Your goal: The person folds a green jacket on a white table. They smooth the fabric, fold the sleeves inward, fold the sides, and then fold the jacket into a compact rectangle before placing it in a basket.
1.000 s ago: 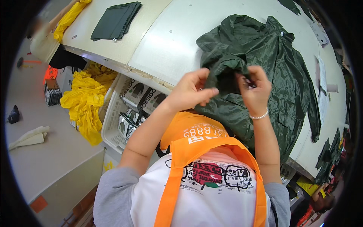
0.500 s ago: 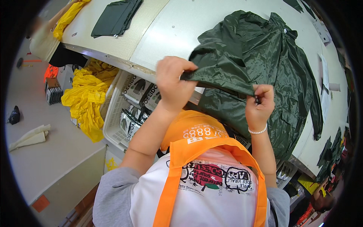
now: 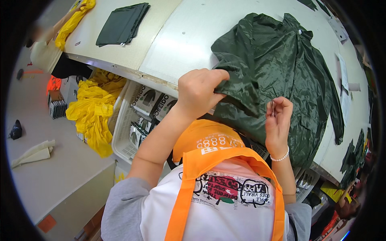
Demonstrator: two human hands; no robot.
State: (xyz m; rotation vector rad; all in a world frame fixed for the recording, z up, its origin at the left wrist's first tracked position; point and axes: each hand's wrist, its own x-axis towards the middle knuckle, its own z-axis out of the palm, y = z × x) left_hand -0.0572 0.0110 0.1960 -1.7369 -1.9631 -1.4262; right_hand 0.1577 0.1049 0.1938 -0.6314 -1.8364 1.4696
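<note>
A shiny dark green rain jacket (image 3: pixel 277 68) lies spread on the white table. My left hand (image 3: pixel 200 90) pinches an edge of it, perhaps a sleeve or hem, and holds that part raised above the rest. Over the jacket's near side, my right hand (image 3: pixel 278 124) grips a small thin metal tool (image 3: pixel 273 107) with a narrow point; it may be thread snips, but its full shape is hidden by the fingers. The right fingers are apart from the raised edge.
Folded dark green garments (image 3: pixel 122 24) are stacked on the table (image 3: pixel 173 48). Below its edge, a white plastic basket (image 3: pixel 120 136) holds packaged items beside heaped yellow garments (image 3: pixel 92 108). Another person's arm (image 3: pixel 60 25) handles yellow fabric at far left. Papers lie at right.
My right hand has come off the jacket's edge, its fingers lifting around the metal tool. My left hand has shifted right, and the raised edge it holds has gone slack.
</note>
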